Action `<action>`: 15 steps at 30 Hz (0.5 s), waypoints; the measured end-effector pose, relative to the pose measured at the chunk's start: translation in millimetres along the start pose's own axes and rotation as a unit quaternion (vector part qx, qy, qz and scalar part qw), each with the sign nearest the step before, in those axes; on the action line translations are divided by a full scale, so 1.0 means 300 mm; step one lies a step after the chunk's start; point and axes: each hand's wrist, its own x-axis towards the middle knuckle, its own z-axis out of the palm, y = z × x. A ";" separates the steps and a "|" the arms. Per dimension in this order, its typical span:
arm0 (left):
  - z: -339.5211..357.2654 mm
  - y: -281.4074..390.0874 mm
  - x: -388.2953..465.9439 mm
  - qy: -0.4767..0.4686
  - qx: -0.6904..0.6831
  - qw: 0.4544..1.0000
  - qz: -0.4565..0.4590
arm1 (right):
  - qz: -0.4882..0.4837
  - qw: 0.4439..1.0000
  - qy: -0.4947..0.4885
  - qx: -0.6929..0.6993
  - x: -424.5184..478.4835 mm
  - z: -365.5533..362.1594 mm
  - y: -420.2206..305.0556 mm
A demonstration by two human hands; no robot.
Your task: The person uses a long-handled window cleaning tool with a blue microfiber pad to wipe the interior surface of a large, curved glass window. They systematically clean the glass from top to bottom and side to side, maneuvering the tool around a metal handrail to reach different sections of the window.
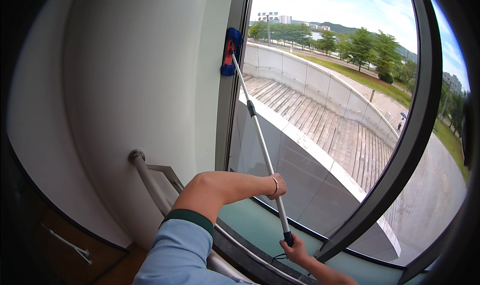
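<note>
A telescopic metal pole [261,139] runs up and away from me, slanting to the left. My left hand [277,186] grips it partway along, a bracelet at the wrist. Lower down, my right hand [296,248] is closed around the dark end grip [288,239], from which a black cord loop [279,257] hangs. At the pole's far end is a flat mop head with a blue cloth pad [234,34] and a red plate [228,52]. The pad lies against the dark window frame [224,127], beside the large glass pane [300,180].
A white wall [142,79] curves along the left. A metal handrail [150,184] fixed to it passes beneath my left arm. A thick dark mullion [405,165] divides the glazing on the right. Outside are broad steps [318,116], a pale parapet [300,73] and trees [362,47].
</note>
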 end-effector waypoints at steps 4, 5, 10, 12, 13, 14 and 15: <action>-0.124 -0.191 -0.063 0.020 0.055 0.996 -0.071 | -0.029 0.998 0.006 0.057 0.167 -0.034 -0.222; -0.136 -0.238 -0.067 0.031 0.070 0.993 -0.088 | -0.040 0.997 0.005 0.070 0.201 -0.045 -0.278; -0.318 -0.481 -0.177 0.139 0.107 0.964 -0.197 | -0.111 0.991 0.044 0.059 0.438 -0.105 -0.499; -0.334 -0.560 -0.231 0.204 0.124 0.943 -0.232 | -0.115 0.991 0.038 0.054 0.484 -0.120 -0.619; -0.325 -0.581 -0.260 0.232 0.129 0.931 -0.249 | -0.083 0.994 0.010 0.076 0.464 -0.130 -0.697; -0.336 -0.585 -0.274 0.224 0.111 0.936 -0.249 | -0.085 0.994 0.008 0.063 0.459 -0.133 -0.714; -0.330 -0.576 -0.281 0.249 0.103 0.932 -0.241 | -0.079 0.995 -0.001 0.056 0.445 -0.140 -0.714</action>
